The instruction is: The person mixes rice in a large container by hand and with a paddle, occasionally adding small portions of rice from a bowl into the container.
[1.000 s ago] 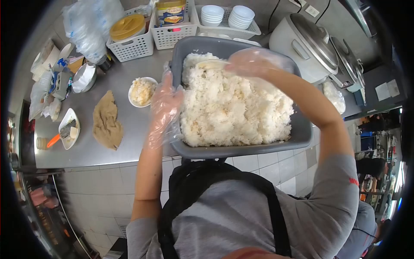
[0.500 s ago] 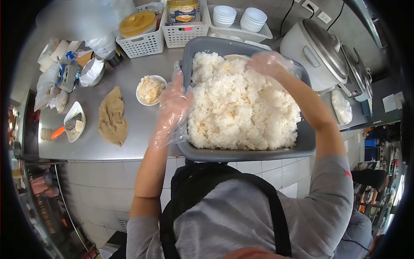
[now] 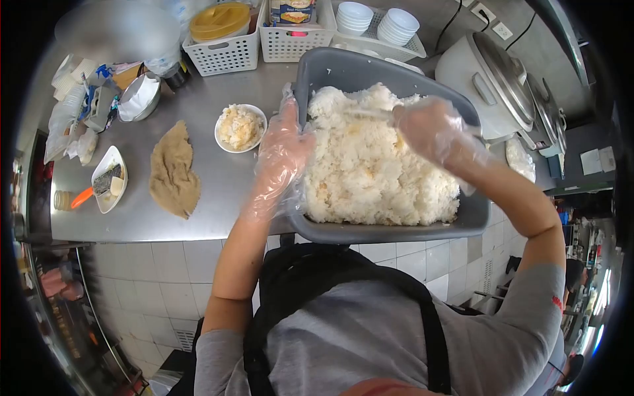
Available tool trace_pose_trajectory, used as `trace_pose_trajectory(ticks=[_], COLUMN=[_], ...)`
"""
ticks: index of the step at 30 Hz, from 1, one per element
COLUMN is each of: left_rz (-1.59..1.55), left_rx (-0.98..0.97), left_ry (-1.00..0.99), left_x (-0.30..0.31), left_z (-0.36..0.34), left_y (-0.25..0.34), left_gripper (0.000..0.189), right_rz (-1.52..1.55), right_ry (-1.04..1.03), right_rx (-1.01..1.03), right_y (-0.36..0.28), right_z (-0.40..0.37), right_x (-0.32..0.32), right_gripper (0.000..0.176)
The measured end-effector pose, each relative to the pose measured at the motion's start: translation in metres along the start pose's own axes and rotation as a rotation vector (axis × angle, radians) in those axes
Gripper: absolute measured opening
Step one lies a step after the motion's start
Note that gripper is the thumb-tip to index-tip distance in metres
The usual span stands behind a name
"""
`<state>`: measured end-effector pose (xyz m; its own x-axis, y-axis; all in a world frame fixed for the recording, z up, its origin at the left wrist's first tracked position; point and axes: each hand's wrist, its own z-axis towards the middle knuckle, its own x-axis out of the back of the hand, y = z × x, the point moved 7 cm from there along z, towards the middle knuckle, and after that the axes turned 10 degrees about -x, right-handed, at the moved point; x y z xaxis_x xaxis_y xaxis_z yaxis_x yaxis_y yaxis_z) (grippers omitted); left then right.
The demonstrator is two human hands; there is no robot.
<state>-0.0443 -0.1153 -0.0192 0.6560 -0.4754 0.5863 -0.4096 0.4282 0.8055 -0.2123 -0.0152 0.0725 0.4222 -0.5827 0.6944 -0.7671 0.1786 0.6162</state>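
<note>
A deep grey tub [image 3: 389,234] holds a large heap of cooked white rice [image 3: 376,171] with some yellowish patches. At the tub's left rim, my left hand [image 3: 284,145], in a clear plastic glove, is closed on the edge. My right hand [image 3: 432,129], also gloved and slightly blurred, is above the upper right part of the rice. It grips what looks like a pale rice paddle [image 3: 371,113], whose blade lies against the top of the heap; much of the handle is hidden by the hand. Left of the tub, close to my left hand, stands a white bowl of rice [image 3: 240,128].
A brown cloth [image 3: 174,171] and a white dish [image 3: 112,179] with an orange-handled grater lie on the steel counter [image 3: 218,191]. White baskets [image 3: 224,56] and stacked bowls [image 3: 397,28] line the back. A large rice cooker [image 3: 485,86] stands at right.
My right hand has moved right and down toward me, with the paddle now across the rice. My left hand stays at the tub's rim. The whole view has shifted slightly.
</note>
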Motion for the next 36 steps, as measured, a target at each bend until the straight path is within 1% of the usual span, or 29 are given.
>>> trace_pose_trajectory(ticks=[3,4,6,9,11,12,13,15,17,20,21,23,26,27,29,30,31,33,34,36], left_rz=[0.027,0.048,0.093,0.117,0.102,0.092,0.069,0.028,-0.047,-0.150,-0.184,-0.171,-0.123,-0.104,-0.123,-0.136,-0.073,0.036,0.006,-0.052], left_rx=[-0.011,-0.038,-0.098,-0.138,-0.165,-0.173,-0.159,-0.115,-0.169,-0.230,-0.245,-0.203,-0.208,-0.214,-0.182,-0.167,-0.158,-0.151,-0.146,-0.133], left_ry=[-0.043,-0.024,0.025,0.048,0.041,0.027,0.001,-0.043,-0.006,0.059,0.081,0.055,0.062,0.056,0.046,0.048,0.045,0.039,0.028,-0.013], left_x=[0.002,0.002,-0.001,-0.003,-0.001,-0.004,-0.005,-0.003,-0.005,-0.009,-0.010,-0.008,-0.006,-0.008,-0.007,-0.006,-0.004,-0.004,-0.004,-0.004], left_z=[0.001,0.001,0.003,0.003,0.005,0.004,0.003,0.001,0.002,0.004,0.005,0.000,0.006,0.003,0.002,0.000,-0.002,0.000,0.002,0.000], left_y=[0.008,0.008,0.002,-0.006,-0.005,-0.006,-0.004,0.000,-0.002,-0.009,-0.009,0.003,0.003,0.000,0.006,0.008,0.006,0.001,0.004,0.011], left_gripper=[0.067,0.067,0.066,0.066,0.069,0.070,0.070,0.071,0.070,0.069,0.069,0.069,0.069,0.068,0.068,0.068,0.067,0.065,0.064,0.062], right_rz=[0.216,0.124,0.068,0.155,0.217,0.250,0.278,0.457,0.266,0.154,0.218,0.349,-0.080,0.014,0.204,0.273,0.346,0.324,0.318,0.305], right_ry=[0.135,0.119,0.174,0.379,0.352,0.253,0.149,0.317,0.031,-0.216,-0.150,-0.025,0.245,0.174,0.041,0.084,0.123,0.282,0.304,0.259], right_rx=[0.156,0.138,0.161,0.273,0.161,0.030,-0.095,-0.195,-0.215,-0.427,-0.365,-0.230,0.009,0.035,0.077,0.082,0.086,0.040,0.010,-0.086], right_y=[-0.033,-0.048,-0.060,-0.039,-0.002,0.023,0.043,0.102,0.154,0.180,0.170,0.137,0.093,0.083,0.060,0.058,0.056,0.069,0.079,0.113], right_z=[0.018,0.030,0.069,0.142,0.117,0.066,0.035,0.011,0.024,0.018,0.018,0.016,0.058,0.070,0.099,0.098,0.092,0.099,0.087,0.049], right_x=[-0.024,-0.024,-0.029,-0.070,-0.063,-0.025,-0.011,-0.033,-0.087,-0.149,-0.157,-0.179,-0.209,-0.202,-0.161,-0.140,-0.122,-0.119,-0.112,-0.105], right_gripper=[0.018,0.015,0.016,0.025,0.029,0.031,0.033,0.036,0.036,0.039,0.039,0.040,0.037,0.038,0.040,0.041,0.041,0.041,0.040,0.037])
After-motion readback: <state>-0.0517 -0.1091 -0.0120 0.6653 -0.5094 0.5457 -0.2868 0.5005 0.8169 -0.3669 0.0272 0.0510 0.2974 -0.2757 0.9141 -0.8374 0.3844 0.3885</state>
